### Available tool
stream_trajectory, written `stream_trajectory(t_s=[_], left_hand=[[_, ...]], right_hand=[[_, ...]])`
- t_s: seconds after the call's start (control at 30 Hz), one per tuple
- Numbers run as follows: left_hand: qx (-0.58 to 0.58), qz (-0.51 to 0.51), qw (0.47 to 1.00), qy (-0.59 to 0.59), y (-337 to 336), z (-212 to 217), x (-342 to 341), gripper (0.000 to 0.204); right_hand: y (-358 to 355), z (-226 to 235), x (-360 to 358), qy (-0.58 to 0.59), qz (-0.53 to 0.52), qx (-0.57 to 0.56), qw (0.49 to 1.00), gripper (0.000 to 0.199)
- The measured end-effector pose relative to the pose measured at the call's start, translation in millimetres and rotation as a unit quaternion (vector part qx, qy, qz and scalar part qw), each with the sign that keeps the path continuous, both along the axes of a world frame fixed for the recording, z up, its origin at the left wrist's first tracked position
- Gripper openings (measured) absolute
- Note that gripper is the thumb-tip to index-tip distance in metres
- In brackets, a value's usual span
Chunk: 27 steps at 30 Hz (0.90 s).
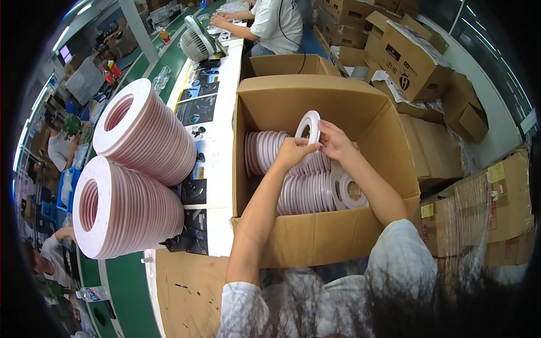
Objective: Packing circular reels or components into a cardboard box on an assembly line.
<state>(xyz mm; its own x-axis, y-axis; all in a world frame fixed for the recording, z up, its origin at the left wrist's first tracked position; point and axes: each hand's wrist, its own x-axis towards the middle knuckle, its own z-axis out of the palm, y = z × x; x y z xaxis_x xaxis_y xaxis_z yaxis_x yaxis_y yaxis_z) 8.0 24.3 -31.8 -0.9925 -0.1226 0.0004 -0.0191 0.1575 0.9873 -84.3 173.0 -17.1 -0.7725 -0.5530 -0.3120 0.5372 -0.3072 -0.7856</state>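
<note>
Both my hands hold one white flat ring (314,125) above the open cardboard box (315,90). My left hand (296,152) grips its lower edge, fingers closed. At its right edge, my right hand (336,141) pinches the rim between thumb and fingers. Below, inside the box, rows of similar rings (304,194) stand on edge, packed side by side, partly hidden by my hands and forearms. One ring (353,191) leans at the right end of the nearer row. Two tall stacks of pinkish-white rings, a far one (163,135) and a near one (141,208), stand left of the box.
A white bench (221,169) with dark printed packages (197,110) runs along the box's left side. Farther up sit a fan (194,42) and a person in a white shirt (276,25). Cardboard cartons (414,56) pile up on the right. A green conveyor (129,293) lies left.
</note>
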Motion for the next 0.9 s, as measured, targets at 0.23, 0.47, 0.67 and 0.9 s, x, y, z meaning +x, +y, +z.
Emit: stream_trajectory(t_s=[0.23, 0.47, 0.67, 0.9], left_hand=[[0.185, 0.127, 0.975, -0.001, -20.2, -18.2, -24.4, 0.052], [-0.333, 0.255, 0.907, 0.028, -33.3, 5.7, 10.4, 0.047], [-0.388, 0.215, 0.896, -0.002, -25.7, 14.2, 18.9, 0.038], [-0.369, 0.257, 0.893, -0.029, -34.4, 20.6, 19.0, 0.038]], right_hand=[[42.3, 0.5, -67.0, 0.030, -0.101, -0.036, 0.994, 0.045], [41.9, 50.9, -37.2, 0.466, -0.373, 0.131, 0.792, 0.029], [13.7, -2.6, -24.2, 0.633, -0.057, 0.343, 0.692, 0.018], [9.5, 13.1, -10.7, 0.748, 0.003, 0.299, 0.593, 0.009]])
